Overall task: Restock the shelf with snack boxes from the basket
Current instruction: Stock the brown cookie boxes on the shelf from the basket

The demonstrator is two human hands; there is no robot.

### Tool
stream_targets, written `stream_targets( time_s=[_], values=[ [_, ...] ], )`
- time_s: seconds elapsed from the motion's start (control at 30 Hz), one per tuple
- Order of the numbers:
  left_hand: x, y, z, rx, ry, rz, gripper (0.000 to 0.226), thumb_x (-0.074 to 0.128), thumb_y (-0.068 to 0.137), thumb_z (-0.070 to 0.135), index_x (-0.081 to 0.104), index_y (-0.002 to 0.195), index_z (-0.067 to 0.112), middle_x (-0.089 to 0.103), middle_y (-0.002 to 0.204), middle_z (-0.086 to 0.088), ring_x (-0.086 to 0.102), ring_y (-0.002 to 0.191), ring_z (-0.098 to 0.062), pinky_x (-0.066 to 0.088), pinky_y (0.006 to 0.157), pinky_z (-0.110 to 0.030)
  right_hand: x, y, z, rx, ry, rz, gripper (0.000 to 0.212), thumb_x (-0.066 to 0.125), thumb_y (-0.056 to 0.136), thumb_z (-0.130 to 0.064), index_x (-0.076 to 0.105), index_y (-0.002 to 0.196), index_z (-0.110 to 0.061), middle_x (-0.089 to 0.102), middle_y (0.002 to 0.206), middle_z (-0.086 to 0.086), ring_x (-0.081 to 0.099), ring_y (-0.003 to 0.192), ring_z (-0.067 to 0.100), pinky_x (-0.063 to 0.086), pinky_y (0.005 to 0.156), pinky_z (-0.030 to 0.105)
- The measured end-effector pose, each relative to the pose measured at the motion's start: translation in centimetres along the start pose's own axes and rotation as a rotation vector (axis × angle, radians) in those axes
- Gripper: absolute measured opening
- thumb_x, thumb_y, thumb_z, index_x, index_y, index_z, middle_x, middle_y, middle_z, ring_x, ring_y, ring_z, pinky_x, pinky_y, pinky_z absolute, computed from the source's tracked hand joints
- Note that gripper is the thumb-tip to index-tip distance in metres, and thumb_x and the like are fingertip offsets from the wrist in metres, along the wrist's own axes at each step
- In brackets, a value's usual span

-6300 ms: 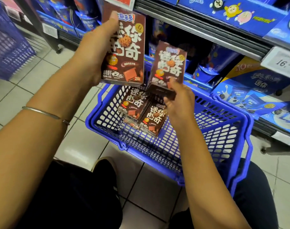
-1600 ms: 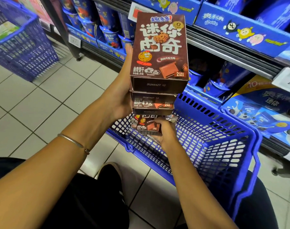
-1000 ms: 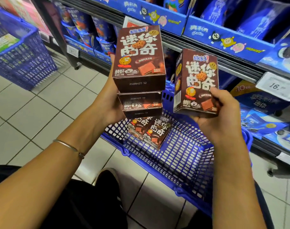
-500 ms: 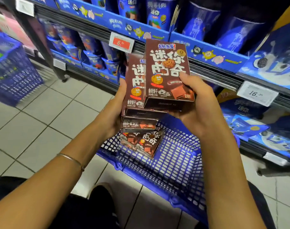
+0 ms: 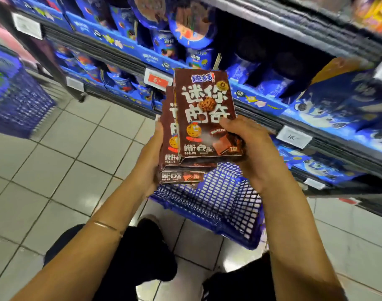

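Brown cookie boxes are being held stacked above the blue basket, left hand gripping the pile's side, right hand pinching the front box with curled fingers. None is sitting on the shelf yet; placing is seemingly all lying ahead.

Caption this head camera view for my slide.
Left hand and right hand grip stacked snack boxes over the blue basket.

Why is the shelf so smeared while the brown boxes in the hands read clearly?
Head view: the shelf and the far basket are smeared by motion blur, likely from the camera swinging; the snack boxes, gripped by the left hand and right hand, are fairly sharp; the wide lens bows the shelf rails.
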State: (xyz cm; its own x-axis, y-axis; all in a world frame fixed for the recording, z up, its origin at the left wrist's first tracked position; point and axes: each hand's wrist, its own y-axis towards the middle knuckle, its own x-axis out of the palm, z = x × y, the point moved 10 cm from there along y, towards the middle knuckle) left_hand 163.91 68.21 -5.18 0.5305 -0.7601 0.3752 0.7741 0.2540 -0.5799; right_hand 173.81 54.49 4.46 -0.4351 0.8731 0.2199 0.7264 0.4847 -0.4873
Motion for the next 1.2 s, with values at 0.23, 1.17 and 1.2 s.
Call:
stream_targets(
  time_s=[0.23,1.17,1.2],
  values=[
    [10.6,-15.8,14.9,0.014,-0.005,0.019,0.085,0.046,0.088,0.077,0.063,0.145,0.017,0.071,0.137,-0.014,0.067,0.128,-0.036,0.050,0.113,-0.059,2.7,-14.1,-18.7,0.006,-0.013,0.034,0.037,0.077,0.068,-0.029,0.069,0.097,-0.007,0.075,0.090,0.016,0.072,0.079,0.031,0.059,0.080,0.043],
    [55.5,-41.6,40.7,0.030,0.037,-0.681,0.088,0.060,0.085,0.086,0.073,0.136,0.015,0.068,0.141,-0.019,0.067,0.128,-0.038,0.052,0.109,-0.056,-8.5,-48.9,-65.6,-0.721,-0.046,0.232,0.020,0.069,0.077,-0.041,0.081,0.083,-0.025,0.079,0.096,0.008,0.075,0.080,0.019,0.059,0.071,0.032],
    [56.2,-41.5,41.1,0.028,0.049,-0.701,0.092,0.063,0.083,0.087,0.070,0.140,0.015,0.066,0.143,-0.020,0.063,0.133,-0.039,0.045,0.117,-0.058,-9.0,-48.9,-66.3,-0.733,-0.032,0.248,0.024,0.069,0.077,-0.040,0.080,0.087,-0.021,0.078,0.099,0.009,0.075,0.083,0.020,0.059,0.075,0.034]
  ],
)
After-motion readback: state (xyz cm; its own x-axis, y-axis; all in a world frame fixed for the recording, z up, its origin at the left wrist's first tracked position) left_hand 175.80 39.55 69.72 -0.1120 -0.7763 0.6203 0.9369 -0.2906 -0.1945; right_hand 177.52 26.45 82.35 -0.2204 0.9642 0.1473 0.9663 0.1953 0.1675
